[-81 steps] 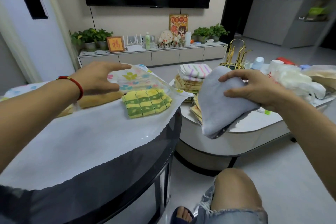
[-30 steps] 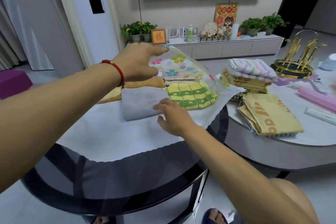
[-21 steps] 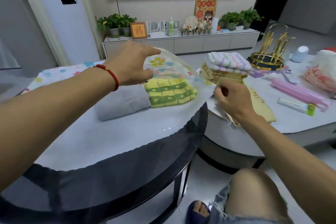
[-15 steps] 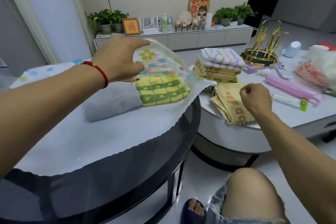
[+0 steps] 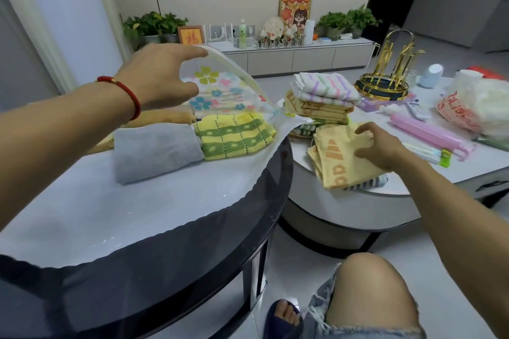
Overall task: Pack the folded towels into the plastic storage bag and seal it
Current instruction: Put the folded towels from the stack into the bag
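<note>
Beside the grey towel [image 5: 157,151], on its right and touching it, a yellow-and-green checked towel [image 5: 234,136] lies under the raised flap of the plastic storage bag [image 5: 220,82]; both seem to rest on the bag's lower sheet, which spreads over the dark round table [image 5: 192,250]. Behind the grey towel a tan towel [image 5: 162,117] shows in part. Above and behind the grey towel, the left hand [image 5: 162,77] holds the bag's upper flap up by its rim, thumb under and fingers over it, so the mouth gapes.

Well to the right of the grey towel, on the lower white table [image 5: 358,203], the right hand [image 5: 380,148] sits on a folded yellow towel with orange marks [image 5: 338,159], fingers curled over its far edge as if taking hold; whether it has it firmly I cannot tell. Behind that towel stands a stack of folded towels [image 5: 322,99], and a pink sealing clip [image 5: 429,136] lies further right.

Loading is the step in hand, I judge, roughly partway through, with several towels still outside. The next move calls for lifting the yellow towel without letting its folds open, carrying it across the gap between the tables, and sliding it in near the grey towel while the left hand holds the mouth wide. Sealing comes later.
</note>
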Tool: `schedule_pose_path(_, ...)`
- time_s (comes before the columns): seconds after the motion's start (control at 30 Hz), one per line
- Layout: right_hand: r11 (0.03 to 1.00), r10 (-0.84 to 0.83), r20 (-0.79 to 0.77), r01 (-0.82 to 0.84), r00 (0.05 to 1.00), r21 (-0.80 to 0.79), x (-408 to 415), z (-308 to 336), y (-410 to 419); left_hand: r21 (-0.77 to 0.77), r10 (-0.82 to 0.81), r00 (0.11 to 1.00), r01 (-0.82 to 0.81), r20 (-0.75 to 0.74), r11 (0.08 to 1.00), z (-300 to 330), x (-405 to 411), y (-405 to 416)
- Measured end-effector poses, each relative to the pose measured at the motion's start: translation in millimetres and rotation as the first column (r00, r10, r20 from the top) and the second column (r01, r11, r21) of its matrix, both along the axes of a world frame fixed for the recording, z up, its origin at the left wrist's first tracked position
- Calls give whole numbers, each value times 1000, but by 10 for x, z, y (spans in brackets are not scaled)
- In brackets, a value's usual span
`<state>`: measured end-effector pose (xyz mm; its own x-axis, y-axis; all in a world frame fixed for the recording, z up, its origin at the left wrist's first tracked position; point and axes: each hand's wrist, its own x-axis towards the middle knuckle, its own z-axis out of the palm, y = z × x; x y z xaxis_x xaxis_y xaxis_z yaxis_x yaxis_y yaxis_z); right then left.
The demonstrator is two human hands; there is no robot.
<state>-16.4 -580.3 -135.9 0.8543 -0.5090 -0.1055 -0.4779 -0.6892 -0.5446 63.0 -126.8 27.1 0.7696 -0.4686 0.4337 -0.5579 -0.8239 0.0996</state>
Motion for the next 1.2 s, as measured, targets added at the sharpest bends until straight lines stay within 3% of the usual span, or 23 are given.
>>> schedule_pose_path(0.07, 959, 15, -52, 0, 999, 285, -147, 228, 73, 40, 51, 998, -50, -32, 998, 53, 51, 27)
schedule_pose_path(0.13, 899, 41, -42, -18, 998, 437, -371, 470, 180, 61, 85, 993, -80, -83, 995, 116, 73, 37)
schedule_pose_path(0.23, 842, 160, 27, -151, 987, 518, -720, 896, 397, 85, 91, 987, -80, -136, 993, 196, 59, 49)
schedule_pose_path(0.33, 709, 372, 83, -340, 925, 618, -1011, 1283, 758, 94, 75, 992, -65, -105, 993, 287, 14, 61)
schedule_pose_path(0.43, 487, 477, 256, -495, 841, 719, -1065, 1443, 1274, 90, 75, 996, -71, -43, 993, 400, -25, 115)
schedule_pose_path(0.57, 252, 438, 444, -581, 782, 774, -606, 1308, 2200, 149, 84, 996, -89, 35, 985, 507, -48, 225)
schedule_pose_path(0.7, 289, 162, 445, -473, 881, 832, 282, 914, 3061, 141, 67, 995, -77, 74, 987, 570, -37, 323)
schedule_pose_path(0.83, 316, -44, 256, -230, 966, 921, 931, 418, 3481, 144, 43, 995, -56, 96, 988, 616, 3, 391)
schedule_pose_path(0.9, 373, -93, 194, -146, 977, 916, 1124, 243, 3555, 159, 29, 995, -44, 98, 986, 618, 12, 397)
schedule_pose_path(1.0, 453, -155, 265, -170, 952, 875, 1418, 181, 3599, 150, 11, 996, -25, 92, 988, 618, 43, 417)
schedule_pose_path(1.07, 405, -157, 365, -277, 918, 871, 1626, 279, 3625, 122, 1, 996, -12, 89, 992, 646, 71, 424)
schedule_pose_path(1.13, 274, -183, 449, -393, 875, 878, 1851, 436, 3649, 103, -11, 997, 2, 82, 995, 688, 101, 423)
schedule_pose_path(1.2, 208, -297, 498, -454, 815, 867, 2103, 521, 3629, 93, -10, 996, 2, 89, 996, 722, 146, 432)
